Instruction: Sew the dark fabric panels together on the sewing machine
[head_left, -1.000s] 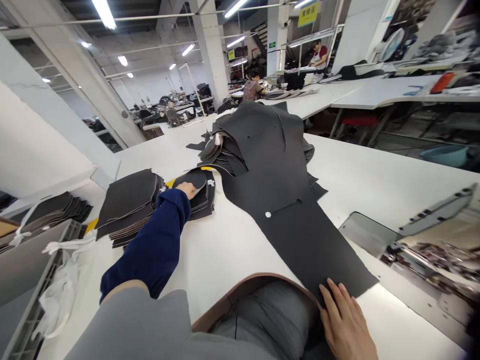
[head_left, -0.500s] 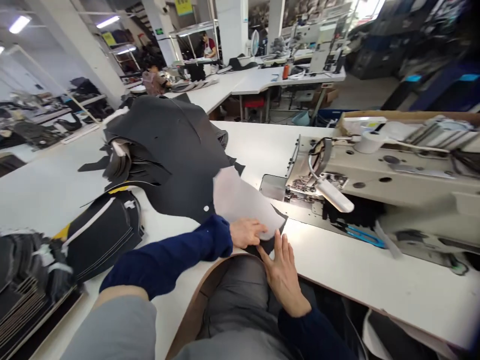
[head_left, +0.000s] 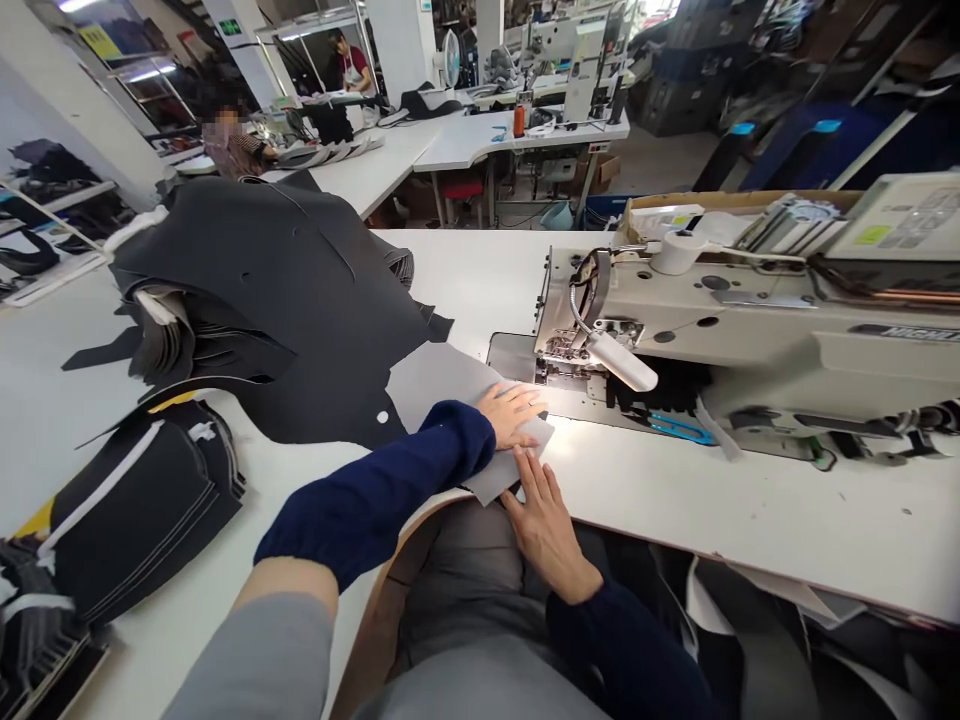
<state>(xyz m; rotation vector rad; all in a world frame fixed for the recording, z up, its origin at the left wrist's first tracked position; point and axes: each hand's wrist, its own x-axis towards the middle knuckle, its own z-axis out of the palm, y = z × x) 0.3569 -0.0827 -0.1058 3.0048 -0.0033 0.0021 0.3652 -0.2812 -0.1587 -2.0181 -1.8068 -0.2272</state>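
Note:
A light grey sheet (head_left: 435, 380) lies over part of a large dark fabric piece (head_left: 322, 350), close to the table's front edge. My left hand (head_left: 512, 415) presses flat on the sheet, its fingers stretched toward the sewing machine (head_left: 720, 310). Beside it, my right hand (head_left: 547, 525) rests with fingers extended, their tips at the sheet's near right edge. A bit of dark material shows beneath the sheet near my right thumb. Neither hand grips anything.
At the left stand stacks of dark stitched pieces (head_left: 165, 520) with white ties. Blue thread snips (head_left: 679, 428) lie under the machine's arm, and a white lamp (head_left: 622, 362) hangs at its head. Two people work at tables farther back.
My left hand has moved forward and right across the sheet and now lies flatter. The sheet's lower corner now reaches nearer the table edge. The view has turned right.

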